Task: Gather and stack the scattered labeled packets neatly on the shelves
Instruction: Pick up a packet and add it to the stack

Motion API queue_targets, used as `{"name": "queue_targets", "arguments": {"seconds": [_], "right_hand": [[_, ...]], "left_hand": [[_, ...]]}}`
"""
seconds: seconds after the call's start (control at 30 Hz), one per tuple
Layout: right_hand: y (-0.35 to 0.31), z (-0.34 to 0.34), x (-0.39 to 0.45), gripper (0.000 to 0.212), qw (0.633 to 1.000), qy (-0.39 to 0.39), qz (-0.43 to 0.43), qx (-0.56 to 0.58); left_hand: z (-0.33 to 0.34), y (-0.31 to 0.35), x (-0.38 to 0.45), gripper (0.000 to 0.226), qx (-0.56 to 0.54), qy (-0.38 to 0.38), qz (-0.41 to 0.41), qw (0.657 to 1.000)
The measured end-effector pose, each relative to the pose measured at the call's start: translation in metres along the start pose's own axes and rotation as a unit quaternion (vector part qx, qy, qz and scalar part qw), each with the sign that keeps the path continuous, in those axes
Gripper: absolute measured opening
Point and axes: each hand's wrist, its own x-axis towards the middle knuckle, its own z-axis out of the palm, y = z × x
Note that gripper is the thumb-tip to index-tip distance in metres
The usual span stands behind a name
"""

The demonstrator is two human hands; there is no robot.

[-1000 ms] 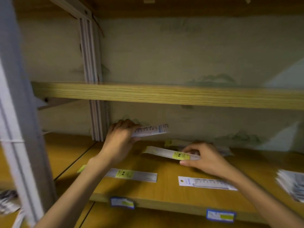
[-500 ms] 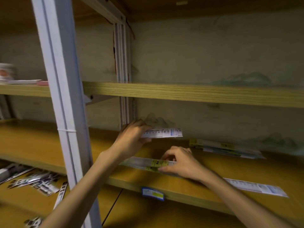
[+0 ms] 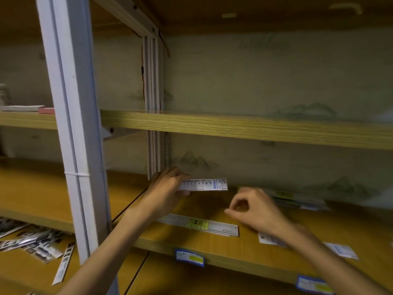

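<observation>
Left grip: the left hand grasps one end of a ruler packet, fingers curled over its top edge and thumb beneath, holding it level in the air above the shelf, its free end pointing right.
Right grip: the right hand is clenched loosely, fingertips bent toward the thumb, with nothing in it; it hovers just right of and below the held packet, apart from it.
Packet below: a yellow-labelled packet lies flat on the shelf between the two wrists, just under the right hand.
Packet under forearm: a white packet lies near the shelf's front edge, partly hidden by the right forearm.
Back stack: a packet pile rests against the rear wall, beyond the right hand.
Front edge: price tags.
Lower left: scattered packets lie on a lower shelf beyond the white post.
</observation>
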Motion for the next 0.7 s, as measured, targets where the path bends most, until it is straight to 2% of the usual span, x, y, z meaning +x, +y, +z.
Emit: {"name": "queue_targets", "arguments": {"seconds": [0.07, 0.13, 0.23, 0.3, 0.43, 0.6, 0.7], "right_hand": [[0.013, -0.021, -0.003, 0.016, 0.998, 0.054, -0.006, -0.018], [0.026, -0.038, -0.005, 0.031, 0.996, 0.086, -0.020, -0.034], [0.037, -0.047, -0.010, 0.060, 0.997, 0.069, -0.022, -0.032], [0.040, -0.044, -0.015, 0.069, 0.998, 0.053, -0.020, -0.037], [0.049, -0.039, -0.028, 0.059, 0.996, 0.066, -0.043, -0.040], [0.065, -0.043, -0.043, 0.044, 0.998, 0.058, -0.030, -0.015], [0.080, -0.053, -0.048, 0.040, 0.999, 0.038, -0.010, -0.003]], "left_hand": [[0.003, 0.008, 0.004, 0.050, 0.005, -0.009, 0.009, 1.000], [0.007, 0.023, 0.010, 0.051, 0.013, -0.017, 0.024, 0.999], [0.017, 0.055, 0.018, 0.051, 0.023, -0.017, 0.055, 0.998], [0.024, 0.076, 0.020, 0.050, 0.024, -0.018, 0.079, 0.996], [0.033, 0.107, 0.020, 0.047, 0.007, -0.029, 0.119, 0.992], [0.042, 0.132, 0.021, 0.049, -0.004, -0.039, 0.143, 0.989], [0.039, 0.138, 0.025, 0.056, -0.047, -0.064, 0.146, 0.986]]}}
